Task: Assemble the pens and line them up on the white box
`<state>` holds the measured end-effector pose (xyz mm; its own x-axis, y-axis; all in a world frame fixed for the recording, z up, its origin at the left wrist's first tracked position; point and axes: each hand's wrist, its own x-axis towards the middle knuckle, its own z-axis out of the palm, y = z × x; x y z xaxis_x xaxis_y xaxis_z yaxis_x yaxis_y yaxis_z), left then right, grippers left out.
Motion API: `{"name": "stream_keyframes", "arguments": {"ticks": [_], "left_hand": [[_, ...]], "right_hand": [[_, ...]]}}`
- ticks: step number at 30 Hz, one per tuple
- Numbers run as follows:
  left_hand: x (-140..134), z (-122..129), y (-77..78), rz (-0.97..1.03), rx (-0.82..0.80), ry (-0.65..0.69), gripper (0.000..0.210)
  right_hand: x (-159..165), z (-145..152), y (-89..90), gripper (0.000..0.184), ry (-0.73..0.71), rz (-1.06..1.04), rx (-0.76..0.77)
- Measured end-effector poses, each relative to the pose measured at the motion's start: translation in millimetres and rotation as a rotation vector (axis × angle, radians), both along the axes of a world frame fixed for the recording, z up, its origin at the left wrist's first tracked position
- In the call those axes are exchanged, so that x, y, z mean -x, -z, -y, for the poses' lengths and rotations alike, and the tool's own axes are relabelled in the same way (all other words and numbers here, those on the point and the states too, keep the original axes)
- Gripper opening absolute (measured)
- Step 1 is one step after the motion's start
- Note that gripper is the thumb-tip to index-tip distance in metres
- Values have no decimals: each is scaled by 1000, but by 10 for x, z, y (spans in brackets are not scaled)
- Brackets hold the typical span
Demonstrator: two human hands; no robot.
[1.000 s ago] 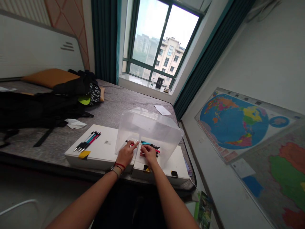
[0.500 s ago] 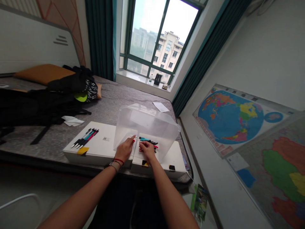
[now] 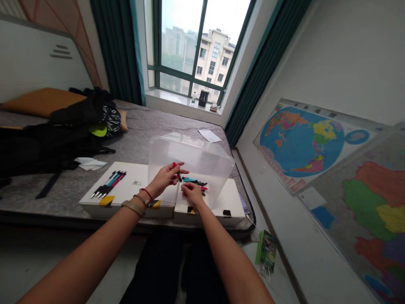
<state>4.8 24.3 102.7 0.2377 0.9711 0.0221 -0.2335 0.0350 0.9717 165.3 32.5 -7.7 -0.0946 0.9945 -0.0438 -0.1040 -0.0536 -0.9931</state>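
Observation:
My left hand is raised inside the translucent plastic bin, which lies on its side. Between its fingers is a pen, red at the top and dark lower down; some fingers stretch out past it. Lower and to the right, my right hand has its fingertips pinched together beside the loose pens; what they hold, if anything, is too small to make out. Several assembled pens, black, blue and red, lie in a row on the left white box.
A second white box stands under the bin's right side. Both boxes rest on a grey mattress. Crumpled tissue and a black backpack lie to the left; a white paper lies behind the bin. Wall maps hang at right.
My left hand has lifted away from the bin's lower side and now holds the red pen upright. My right hand has shifted slightly left. The whole view has swung a little.

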Motion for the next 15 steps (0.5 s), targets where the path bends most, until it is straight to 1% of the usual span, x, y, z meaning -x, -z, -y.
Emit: {"name": "stream_keyframes", "arguments": {"ticks": [2, 4, 6, 7, 9, 11, 13, 15], "left_hand": [[-15, -11, -74, 16, -9, 8, 59], [-20, -23, -101, -17, -45, -6, 58], [-15, -27, -62, -116, -119, -63, 57], [-8, -23, -13, -197, -168, -112, 55], [16, -8, 146, -406, -270, -237, 49], [43, 7, 366, -615, -344, -343, 43], [61, 12, 606, -741, -449, -374, 38], [63, 8, 817, -810, -561, -368, 34]], "right_hand": [[-2, -4, 14, 28, 1, -3, -3], [-2, -6, 22, 28, 7, -10, -1], [-2, -5, 19, 27, 11, -17, 4], [-3, -3, 15, 27, 12, -24, 7], [-7, 0, 6, 27, 15, -51, 16], [-12, 2, 2, 29, 21, -88, 28], [-15, 2, 6, 33, 24, -117, 37], [-16, 3, 12, 36, 20, -132, 44]]}}
